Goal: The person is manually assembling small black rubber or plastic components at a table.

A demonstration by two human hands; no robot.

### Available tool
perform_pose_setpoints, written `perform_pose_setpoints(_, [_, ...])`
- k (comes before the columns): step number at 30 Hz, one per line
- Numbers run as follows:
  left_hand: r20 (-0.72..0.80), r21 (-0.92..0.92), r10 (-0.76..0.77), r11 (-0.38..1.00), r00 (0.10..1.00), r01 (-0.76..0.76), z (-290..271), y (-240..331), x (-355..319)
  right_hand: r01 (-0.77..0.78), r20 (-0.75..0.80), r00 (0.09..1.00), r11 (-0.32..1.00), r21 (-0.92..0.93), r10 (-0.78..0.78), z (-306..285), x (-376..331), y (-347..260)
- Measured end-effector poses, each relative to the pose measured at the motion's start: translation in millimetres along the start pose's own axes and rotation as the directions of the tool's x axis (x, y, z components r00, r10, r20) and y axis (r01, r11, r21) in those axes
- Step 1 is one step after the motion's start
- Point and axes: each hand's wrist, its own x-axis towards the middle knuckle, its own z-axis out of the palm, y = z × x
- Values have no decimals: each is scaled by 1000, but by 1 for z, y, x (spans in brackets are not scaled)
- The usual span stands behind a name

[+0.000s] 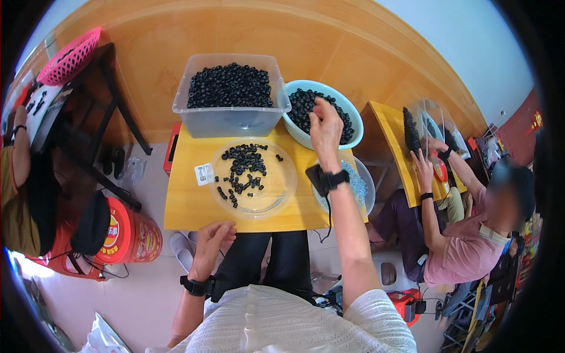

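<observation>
My right hand point(327, 126) reaches over a light blue bowl point(359, 126) filled with small black ring-shaped parts point(303, 106). Its fingers are bent in toward the thumb; whether a part is between them cannot be made out. Close to the table's front edge, my left hand point(213, 240) has thumb and fingers drawn together, and anything in them is hidden. Between the hands lies a round clear tray point(276, 191) with black parts point(242, 166) scattered in it, some seemingly joined into short pieces. Behind it stands a clear plastic tub point(235, 122) heaped with black rings point(229, 85).
Beside my right forearm, a clear bowl point(369, 197) holds small pale bluish pieces. A white label point(204, 174) touches the tray's left side on the yellow table point(182, 206). At right a co-worker point(471, 247) works at another table; a red bucket point(141, 232) stands left.
</observation>
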Motion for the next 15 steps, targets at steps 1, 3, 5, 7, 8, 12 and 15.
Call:
perform_pose_setpoints(1, [4,-1,13,1000,1000,-13,-1,0,-1,25,39,999,1000,8,-25,1,-14,-2])
perform_pose_setpoints(3, [-4,-12,15,1000,1000,-15,-3,-1,-1,19,135,991,999,35,-24,-1,-51,-7])
perform_pose_setpoints(5, [31,-32,26,999,999,-25,-6,-4,2,-74,238,970,994,82,52,-3,-91,-16])
perform_pose_setpoints(7, [13,-38,16,999,1000,-15,-8,-2,3,-144,312,945,982,123,100,-1,-123,-24])
perform_pose_setpoints(8, [27,-38,16,999,1000,-15,-6,0,4,-234,351,921,960,153,168,-4,-136,-29])
perform_pose_setpoints(12, [48,-61,37,998,998,-34,-6,-3,7,-341,479,849,923,177,222,-2,-157,-40])
perform_pose_setpoints(15, [33,-102,-28,994,999,31,-6,-4,5,-280,552,820,948,153,153,8,-156,-39])
